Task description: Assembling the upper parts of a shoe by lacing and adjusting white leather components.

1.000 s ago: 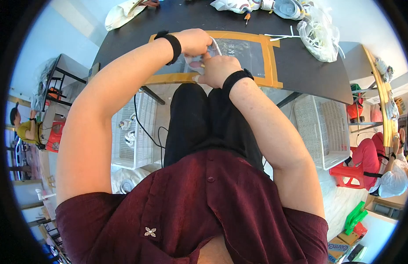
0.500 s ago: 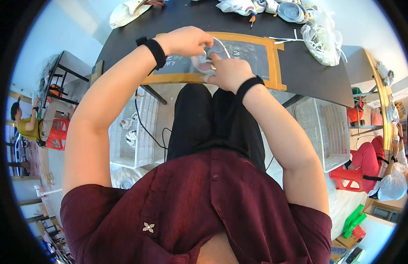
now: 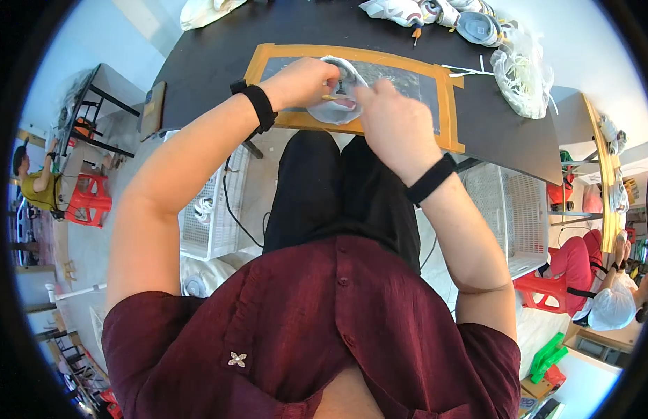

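A pale, oval, shoe-like piece (image 3: 333, 113) with a whitish rim and a greyish inside stands at the near edge of the taped panel (image 3: 408, 82). My left hand (image 3: 304, 82) is closed at its left side, the fingertips pinched at the opening beside a small yellowish bit. My right hand (image 3: 399, 124) lies against the right side of the rim, its fingers curled and smeared by motion. What the right fingertips grip is hidden. Dark bands circle both wrists.
White and grey shoes (image 3: 477, 28) lie along the table's (image 3: 303, 31) far right edge. Beside them sits a clear bag of white laces (image 3: 523, 80), with loose strands (image 3: 470, 71) nearby. White crates (image 3: 526, 209) stand under the table. Co-workers (image 3: 41, 183) sit at both sides.
My right hand has drawn back to the right and turned, leaving the piece's inside for its right rim. The left hand has shifted slightly lower, still at the piece.
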Demonstrator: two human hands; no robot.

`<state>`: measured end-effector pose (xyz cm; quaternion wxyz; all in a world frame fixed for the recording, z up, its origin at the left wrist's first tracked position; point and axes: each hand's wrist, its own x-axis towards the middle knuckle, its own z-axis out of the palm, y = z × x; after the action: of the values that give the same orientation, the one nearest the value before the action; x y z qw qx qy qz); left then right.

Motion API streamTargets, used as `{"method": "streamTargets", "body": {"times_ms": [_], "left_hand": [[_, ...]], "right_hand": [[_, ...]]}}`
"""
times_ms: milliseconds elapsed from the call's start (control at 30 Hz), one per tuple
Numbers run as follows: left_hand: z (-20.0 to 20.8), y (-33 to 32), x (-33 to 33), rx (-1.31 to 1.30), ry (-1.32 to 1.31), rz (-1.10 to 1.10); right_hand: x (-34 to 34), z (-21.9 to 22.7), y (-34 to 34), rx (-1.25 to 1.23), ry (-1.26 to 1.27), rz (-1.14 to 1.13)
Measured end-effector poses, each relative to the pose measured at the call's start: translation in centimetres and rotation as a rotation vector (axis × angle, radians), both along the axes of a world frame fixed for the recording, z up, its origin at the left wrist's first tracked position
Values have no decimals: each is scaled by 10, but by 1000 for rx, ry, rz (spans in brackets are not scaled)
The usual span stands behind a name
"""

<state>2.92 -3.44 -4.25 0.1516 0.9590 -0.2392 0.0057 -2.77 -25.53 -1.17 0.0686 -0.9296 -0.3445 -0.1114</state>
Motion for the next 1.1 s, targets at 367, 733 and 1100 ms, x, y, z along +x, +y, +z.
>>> {"method": "streamTargets", "body": {"times_ms": [367, 733, 1100], "left_hand": [[-15, 1, -16, -636, 125, 141], [5, -9, -17, 99, -224, -24], [7, -12, -5, 158, -337, -137]], "right_hand": [[25, -31, 59, 739, 262, -38], [7, -54, 38, 289, 59, -6], [13, -47, 42, 141, 246, -38]]}}
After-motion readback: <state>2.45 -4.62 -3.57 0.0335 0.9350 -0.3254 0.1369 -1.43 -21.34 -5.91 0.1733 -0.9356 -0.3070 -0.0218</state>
